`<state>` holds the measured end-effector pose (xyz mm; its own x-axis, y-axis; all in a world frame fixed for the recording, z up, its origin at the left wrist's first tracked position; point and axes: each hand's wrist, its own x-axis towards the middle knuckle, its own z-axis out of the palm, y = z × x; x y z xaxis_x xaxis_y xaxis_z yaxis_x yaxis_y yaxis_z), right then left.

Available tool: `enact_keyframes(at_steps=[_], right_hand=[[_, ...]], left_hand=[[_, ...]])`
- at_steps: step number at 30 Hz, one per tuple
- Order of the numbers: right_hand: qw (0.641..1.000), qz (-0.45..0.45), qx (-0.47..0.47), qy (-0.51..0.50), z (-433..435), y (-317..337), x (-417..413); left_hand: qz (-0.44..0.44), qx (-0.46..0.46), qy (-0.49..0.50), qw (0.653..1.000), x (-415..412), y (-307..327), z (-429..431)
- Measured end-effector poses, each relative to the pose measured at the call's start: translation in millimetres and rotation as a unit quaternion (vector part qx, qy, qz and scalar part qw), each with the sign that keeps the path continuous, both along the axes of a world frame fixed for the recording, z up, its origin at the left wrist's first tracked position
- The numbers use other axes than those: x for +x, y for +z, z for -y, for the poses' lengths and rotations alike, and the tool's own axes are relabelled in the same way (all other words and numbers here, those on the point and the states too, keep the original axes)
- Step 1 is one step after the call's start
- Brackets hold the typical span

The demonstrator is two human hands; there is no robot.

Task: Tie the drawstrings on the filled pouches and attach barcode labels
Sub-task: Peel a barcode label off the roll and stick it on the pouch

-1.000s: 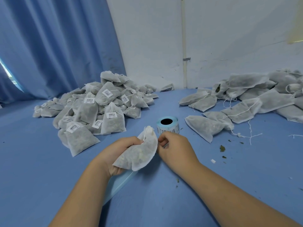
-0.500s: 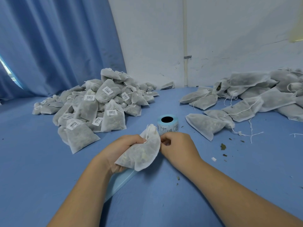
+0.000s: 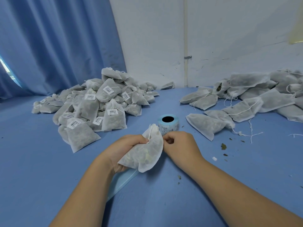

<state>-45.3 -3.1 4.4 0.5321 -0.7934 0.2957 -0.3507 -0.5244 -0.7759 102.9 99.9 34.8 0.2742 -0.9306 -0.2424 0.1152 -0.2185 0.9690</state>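
My left hand (image 3: 126, 150) grips a filled white mesh pouch (image 3: 146, 153) by its side, low over the blue table, its gathered neck and drawstring pointing up. My right hand (image 3: 179, 145) is curled against the pouch's right edge, fingers pinched near the label roll; what they pinch is hidden. The roll of barcode labels (image 3: 168, 123) on a light blue backing stands just behind both hands. A strip of blue backing (image 3: 122, 182) trails out under my left wrist.
A heap of tied, labelled pouches (image 3: 98, 105) lies at the left. Unlabelled pouches with loose strings (image 3: 246, 102) are piled at the right. Dried leaf crumbs (image 3: 223, 146) dot the table (image 3: 164, 202). Blue curtain and white wall stand behind.
The hands and pouch have stayed almost still. My right hand's fingers have shifted slightly against the pouch's edge near the roll.
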Motion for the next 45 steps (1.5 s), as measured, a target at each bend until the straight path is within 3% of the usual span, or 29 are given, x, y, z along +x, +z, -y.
enact_keyframes(at_steps=[14, 24, 29, 33, 39, 45], right_hand=[[0.996, 0.014, 0.067, -0.054, -1, 9, -10], [0.993, -0.012, 0.076, -0.087, -1, 18, -62], [0.988, 0.024, 0.124, -0.086, 3, 20, -99], [0.979, 0.091, 0.165, -0.078, 6, 25, -120], [0.96, 0.199, 0.171, -0.102, 15, 45, -142], [0.952, 0.221, 0.15, -0.153, 23, 43, -150]], left_hand=[[-0.023, 0.013, 0.035, 0.999, 0, 6, -6], [-0.02, 0.006, 0.045, 0.999, -8, 13, -15], [0.031, -0.038, 0.089, 0.995, -13, 15, -16], [0.021, -0.102, 0.091, 0.99, -37, 19, -14], [0.018, -0.108, 0.082, 0.991, -88, 21, 14], [0.139, -0.09, 0.133, 0.977, -128, 22, 64]])
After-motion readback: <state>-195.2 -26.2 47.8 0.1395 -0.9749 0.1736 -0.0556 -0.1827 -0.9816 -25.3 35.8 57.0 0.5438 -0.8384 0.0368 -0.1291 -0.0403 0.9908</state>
